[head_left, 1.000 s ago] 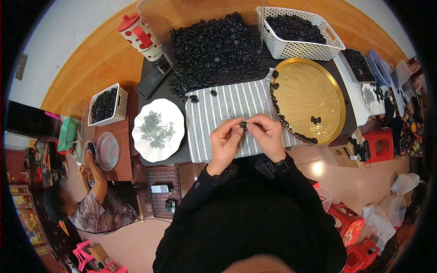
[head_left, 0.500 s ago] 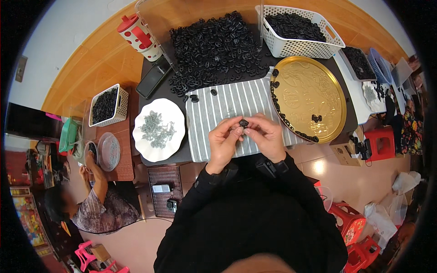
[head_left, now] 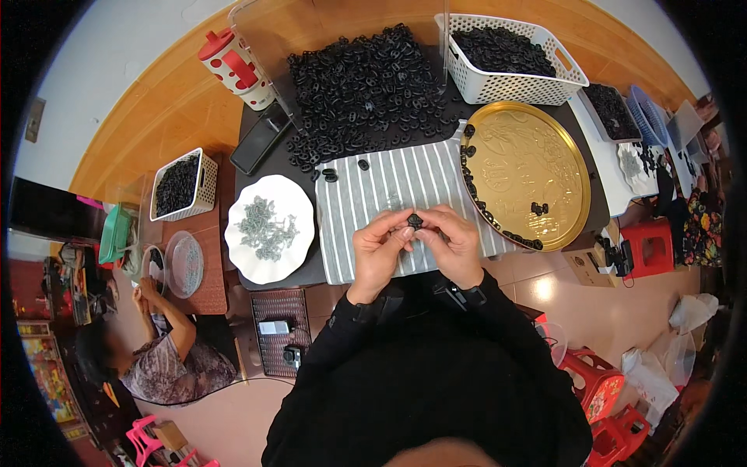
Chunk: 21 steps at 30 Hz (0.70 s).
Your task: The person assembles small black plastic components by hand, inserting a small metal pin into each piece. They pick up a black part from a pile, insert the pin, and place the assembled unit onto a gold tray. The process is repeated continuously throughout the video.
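Between my left hand (head_left: 377, 255) and my right hand (head_left: 457, 247) is a small black plastic piece (head_left: 415, 222), pinched by the fingertips of both. Its exact kind is too small to make out. Under my hands lies a grey cloth with white stripes (head_left: 354, 206). A few black oval pieces (head_left: 331, 176) rest on its far left corner. Beyond the cloth spreads a large heap of black oval pieces with holes (head_left: 362, 86). At the left, a white scalloped plate (head_left: 243, 261) holds small greyish translucent parts (head_left: 266, 227). On the right, a round gold tray (head_left: 545, 156) carries several black pieces along its left rim.
A white basket of black pieces (head_left: 498, 87) stands at the back right. A phone (head_left: 261, 142) and a red-lidded spotted tumbler (head_left: 237, 74) are at the back left, near a clear upright panel (head_left: 342, 15). Another person (head_left: 175, 358) works at a table on the left.
The black piece has turned a little between my fingertips, and both hands remain close together. The person at the left has drawn their hands back from a bowl.
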Each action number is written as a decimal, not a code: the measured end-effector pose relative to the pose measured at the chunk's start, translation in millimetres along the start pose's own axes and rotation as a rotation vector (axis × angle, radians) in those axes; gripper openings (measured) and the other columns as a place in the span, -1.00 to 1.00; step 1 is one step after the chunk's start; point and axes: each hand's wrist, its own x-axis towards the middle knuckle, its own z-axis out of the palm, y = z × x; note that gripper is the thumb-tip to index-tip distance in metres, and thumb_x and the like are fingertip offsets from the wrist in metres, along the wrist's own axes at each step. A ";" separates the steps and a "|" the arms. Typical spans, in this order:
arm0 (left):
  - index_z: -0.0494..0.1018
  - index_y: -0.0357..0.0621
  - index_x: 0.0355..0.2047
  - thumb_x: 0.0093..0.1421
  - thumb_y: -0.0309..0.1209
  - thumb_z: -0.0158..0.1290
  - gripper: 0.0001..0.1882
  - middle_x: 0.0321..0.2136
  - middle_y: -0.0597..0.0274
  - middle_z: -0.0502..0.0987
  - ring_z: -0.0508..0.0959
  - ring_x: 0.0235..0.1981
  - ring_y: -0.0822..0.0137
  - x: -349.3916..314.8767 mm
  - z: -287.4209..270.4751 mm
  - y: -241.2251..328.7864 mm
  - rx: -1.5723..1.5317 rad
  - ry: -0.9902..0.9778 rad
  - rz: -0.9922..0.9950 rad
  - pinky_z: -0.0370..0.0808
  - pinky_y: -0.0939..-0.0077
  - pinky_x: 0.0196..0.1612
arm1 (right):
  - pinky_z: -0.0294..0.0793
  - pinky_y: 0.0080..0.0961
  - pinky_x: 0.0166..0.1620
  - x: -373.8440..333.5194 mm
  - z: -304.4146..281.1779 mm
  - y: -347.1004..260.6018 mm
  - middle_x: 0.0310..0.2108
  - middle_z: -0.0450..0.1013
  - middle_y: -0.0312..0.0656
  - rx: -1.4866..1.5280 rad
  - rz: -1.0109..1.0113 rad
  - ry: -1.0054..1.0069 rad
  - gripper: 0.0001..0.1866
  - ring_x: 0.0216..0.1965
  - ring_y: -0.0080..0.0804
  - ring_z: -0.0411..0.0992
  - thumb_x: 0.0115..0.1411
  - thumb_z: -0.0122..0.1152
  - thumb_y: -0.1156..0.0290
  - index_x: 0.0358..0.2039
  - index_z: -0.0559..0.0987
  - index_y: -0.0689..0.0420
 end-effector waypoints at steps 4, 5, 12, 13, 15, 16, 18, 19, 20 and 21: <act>0.52 -0.29 -0.06 0.14 -0.75 0.03 -0.66 -0.36 0.23 0.47 0.46 -0.46 0.49 -1.3 -1.7 -1.4 0.015 0.011 -0.006 0.44 0.67 -0.41 | 0.47 -0.57 -0.34 1.3 -1.5 -0.6 -0.38 0.48 -0.12 -0.038 -0.016 -0.019 -0.70 -0.38 -0.38 0.50 0.03 0.23 0.72 -0.17 0.55 0.31; 0.52 -0.29 -0.07 0.15 -0.74 0.03 -0.67 -0.36 0.23 0.48 0.46 -0.46 0.50 -1.6 -1.6 -1.2 0.019 0.010 -0.008 0.44 0.68 -0.42 | 0.47 -0.56 -0.33 1.7 -1.4 -1.1 -0.38 0.48 -0.12 -0.046 -0.027 -0.022 -0.71 -0.38 -0.37 0.50 0.03 0.22 0.72 -0.17 0.55 0.31; 0.53 -0.29 -0.10 0.15 -0.73 0.03 -0.70 -0.40 0.25 0.48 0.45 -0.51 0.54 -2.0 1.3 0.1 0.068 0.028 0.015 0.41 0.71 -0.47 | 0.47 -0.54 -0.34 -1.0 0.6 0.8 -0.38 0.48 -0.10 -0.074 -0.047 0.005 -0.73 -0.40 -0.34 0.50 0.04 0.20 0.72 -0.19 0.55 0.30; 0.53 -0.29 -0.11 0.15 -0.73 0.03 -0.70 -0.40 0.25 0.47 0.44 -0.52 0.54 -2.4 1.5 0.1 0.076 0.037 0.019 0.40 0.71 -0.48 | 0.47 -0.54 -0.35 -0.7 1.2 -0.2 -0.39 0.48 -0.09 -0.075 -0.052 0.008 -0.73 -0.41 -0.33 0.50 0.04 0.19 0.72 -0.20 0.55 0.30; 0.53 -0.31 -0.13 0.15 -0.74 0.03 -0.72 -0.38 0.23 0.48 0.46 -0.50 0.52 -3.7 2.3 1.5 0.113 0.050 0.023 0.42 0.69 -0.47 | 0.46 -0.53 -0.36 -0.2 2.6 -2.3 -0.40 0.47 -0.08 -0.086 -0.057 0.014 -0.74 -0.42 -0.32 0.50 0.03 0.18 0.73 -0.21 0.55 0.31; 0.53 -0.33 -0.14 0.15 -0.74 0.02 -0.73 -0.37 0.22 0.48 0.46 -0.50 0.51 -4.5 2.5 1.9 0.131 0.056 0.024 0.43 0.68 -0.46 | 0.46 -0.52 -0.37 -0.3 3.4 -3.5 -0.40 0.47 -0.08 -0.095 -0.057 0.017 -0.74 -0.42 -0.31 0.50 0.03 0.18 0.74 -0.21 0.54 0.31; 0.53 -0.33 -0.15 0.16 -0.74 0.02 -0.74 -0.37 0.22 0.47 0.46 -0.50 0.51 -5.8 2.3 1.3 0.159 0.059 0.021 0.42 0.69 -0.47 | 0.46 -0.51 -0.38 -0.1 4.0 -4.7 -0.41 0.47 -0.08 -0.109 -0.071 0.021 -0.75 -0.44 -0.29 0.49 0.02 0.16 0.75 -0.23 0.54 0.32; 0.53 -0.34 -0.15 0.16 -0.73 0.02 -0.75 -0.38 0.22 0.47 0.46 -0.50 0.52 -6.3 2.1 1.1 0.172 0.060 0.020 0.42 0.69 -0.47 | 0.45 -0.50 -0.38 0.0 4.2 -4.9 -0.41 0.46 -0.07 -0.114 -0.084 0.023 -0.75 -0.44 -0.29 0.49 0.02 0.16 0.75 -0.23 0.54 0.33; 0.53 -0.34 -0.16 0.16 -0.74 0.02 -0.75 -0.38 0.22 0.47 0.45 -0.50 0.52 -6.5 2.3 1.6 0.178 0.060 0.027 0.42 0.69 -0.48 | 0.45 -0.50 -0.38 -0.1 4.4 -4.9 -0.42 0.46 -0.07 -0.118 -0.098 0.024 -0.75 -0.45 -0.28 0.49 0.02 0.15 0.76 -0.24 0.53 0.33; 0.53 -0.34 -0.16 0.16 -0.74 0.02 -0.75 -0.38 0.23 0.47 0.45 -0.51 0.52 -6.0 3.0 2.3 0.183 0.058 0.034 0.41 0.70 -0.48 | 0.45 -0.49 -0.39 -0.4 4.2 -4.9 -0.42 0.46 -0.07 -0.134 -0.099 0.021 -0.75 -0.45 -0.27 0.48 0.02 0.15 0.76 -0.24 0.53 0.33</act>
